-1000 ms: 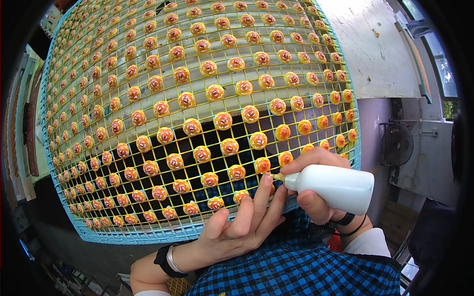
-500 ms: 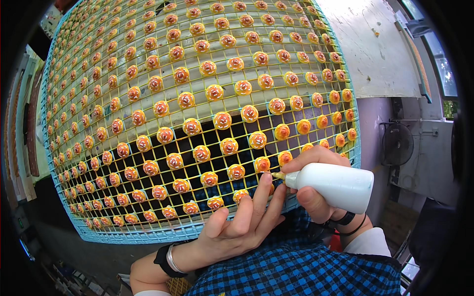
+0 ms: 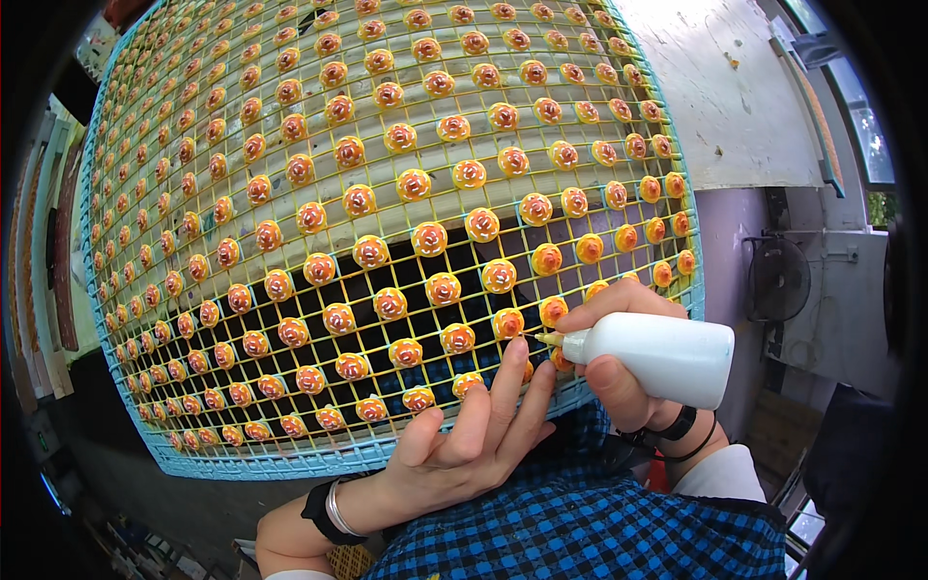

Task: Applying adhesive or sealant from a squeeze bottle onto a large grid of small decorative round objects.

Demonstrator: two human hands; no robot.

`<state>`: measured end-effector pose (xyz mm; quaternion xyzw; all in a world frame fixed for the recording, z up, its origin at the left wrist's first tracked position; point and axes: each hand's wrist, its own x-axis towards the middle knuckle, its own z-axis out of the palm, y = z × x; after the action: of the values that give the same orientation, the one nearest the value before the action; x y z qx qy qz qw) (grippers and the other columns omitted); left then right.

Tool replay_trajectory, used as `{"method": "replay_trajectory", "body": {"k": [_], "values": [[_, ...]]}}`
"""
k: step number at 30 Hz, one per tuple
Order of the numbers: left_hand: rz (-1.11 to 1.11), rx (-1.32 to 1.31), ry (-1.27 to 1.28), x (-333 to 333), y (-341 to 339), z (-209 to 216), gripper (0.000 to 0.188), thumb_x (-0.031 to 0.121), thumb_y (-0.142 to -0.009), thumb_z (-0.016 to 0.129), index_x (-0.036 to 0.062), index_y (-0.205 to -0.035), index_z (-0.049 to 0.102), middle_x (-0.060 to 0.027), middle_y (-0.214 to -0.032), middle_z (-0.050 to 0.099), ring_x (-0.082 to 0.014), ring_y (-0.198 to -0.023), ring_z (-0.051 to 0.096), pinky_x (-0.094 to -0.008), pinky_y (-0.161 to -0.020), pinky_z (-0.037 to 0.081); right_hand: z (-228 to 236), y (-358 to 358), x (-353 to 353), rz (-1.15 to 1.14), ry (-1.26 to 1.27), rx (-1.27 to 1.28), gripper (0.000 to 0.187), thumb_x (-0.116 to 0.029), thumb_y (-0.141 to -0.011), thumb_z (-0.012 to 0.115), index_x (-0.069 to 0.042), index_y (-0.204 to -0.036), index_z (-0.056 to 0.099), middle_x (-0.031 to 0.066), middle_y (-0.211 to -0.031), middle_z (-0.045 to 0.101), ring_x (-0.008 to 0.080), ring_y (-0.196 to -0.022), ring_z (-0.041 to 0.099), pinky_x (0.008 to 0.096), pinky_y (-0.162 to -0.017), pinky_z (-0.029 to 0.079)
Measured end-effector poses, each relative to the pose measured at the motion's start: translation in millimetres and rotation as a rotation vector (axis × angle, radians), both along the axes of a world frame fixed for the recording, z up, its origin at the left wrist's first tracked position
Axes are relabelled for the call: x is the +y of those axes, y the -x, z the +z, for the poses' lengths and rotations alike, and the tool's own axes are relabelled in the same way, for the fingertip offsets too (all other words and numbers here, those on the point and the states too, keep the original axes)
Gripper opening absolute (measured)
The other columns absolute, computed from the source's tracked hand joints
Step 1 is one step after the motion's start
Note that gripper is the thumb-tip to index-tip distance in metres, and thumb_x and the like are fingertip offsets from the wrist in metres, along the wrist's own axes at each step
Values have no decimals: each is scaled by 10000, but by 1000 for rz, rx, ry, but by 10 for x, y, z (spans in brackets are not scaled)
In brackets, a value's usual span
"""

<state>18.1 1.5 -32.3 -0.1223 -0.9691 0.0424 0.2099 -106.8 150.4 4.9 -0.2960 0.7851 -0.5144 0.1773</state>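
Observation:
My right hand (image 3: pixel 623 398) is closed around a white squeeze bottle (image 3: pixel 662 358), which lies nearly level with its narrow yellowish nozzle pointing left. The nozzle tip is just right of a small orange-and-yellow dome (image 3: pixel 507 324) on a wire grid; I cannot tell whether they touch. My left hand (image 3: pixel 469 445) holds nothing, its fingers apart and stretched up, with the fingertips close to that dome at the grid's near edge. Domes to the left, such as one dome (image 3: pixel 443 289), carry white dashes. A plain orange dome (image 3: pixel 546 258) farther right shows none.
The grid's light-blue rim (image 3: pixel 319 462) runs along its near side. Several rows of domes cover the grid. A pale board or tabletop (image 3: pixel 735 106) lies at the far right, and a dark round fan (image 3: pixel 776 278) stands near the right wall.
The bottle and my right hand have shifted slightly right, so the nozzle tip is a little farther from the dome. My left hand stays almost in place. The grid sits slightly differently in view.

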Motion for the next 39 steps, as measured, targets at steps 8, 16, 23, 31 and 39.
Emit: {"method": "replay_trajectory", "body": {"k": [8, 16, 23, 31, 39], "values": [[-1, -9, -3, 3, -1, -3, 506, 595, -848, 492, 213, -1142, 646, 39, -1197, 614, -116, -960, 369, -367, -918, 207, 6, -23, -18, -79, 3, -108, 189, -205, -777, 678, -21, -797, 639, 101, -806, 639, 216, -639, 657, 286, -556, 515], [16, 14, -19, 19, 4, -20, 517, 615, -810, 538, 197, -1094, 647, 43, -1187, 618, -113, -949, 375, -368, -921, 209, -4, 29, -11, 48, 3, 35, 236, -259, -778, 691, -31, -825, 647, 96, -801, 642, 229, -634, 657, 297, -545, 519], [13, 9, -23, 19, 3, -21, 521, 620, -803, 545, 192, -1084, 646, 44, -1186, 620, -112, -947, 378, -366, -920, 212, -12, 42, -27, 72, -3, 87, 241, -259, -773, 696, -32, -839, 648, 91, -800, 643, 232, -632, 659, 300, -542, 519], [4, -5, -16, 8, 3, 2, 525, 606, -822, 524, 199, -1129, 645, 36, -1196, 614, -116, -960, 372, -365, -921, 203, -14, -25, 6, -52, 65, -113, 247, -236, -787, 692, -9, -871, 641, 105, -811, 635, 208, -647, 651, 284, -559, 506], [0, -19, -9, 4, 2, 11, 520, 601, -824, 520, 201, -1128, 653, 33, -1206, 607, -119, -966, 363, -364, -921, 201, 8, -33, -14, -98, 35, -188, 326, -300, -815, 654, 8, -913, 613, 104, -819, 625, 156, -662, 611, 257, -584, 484]]}}
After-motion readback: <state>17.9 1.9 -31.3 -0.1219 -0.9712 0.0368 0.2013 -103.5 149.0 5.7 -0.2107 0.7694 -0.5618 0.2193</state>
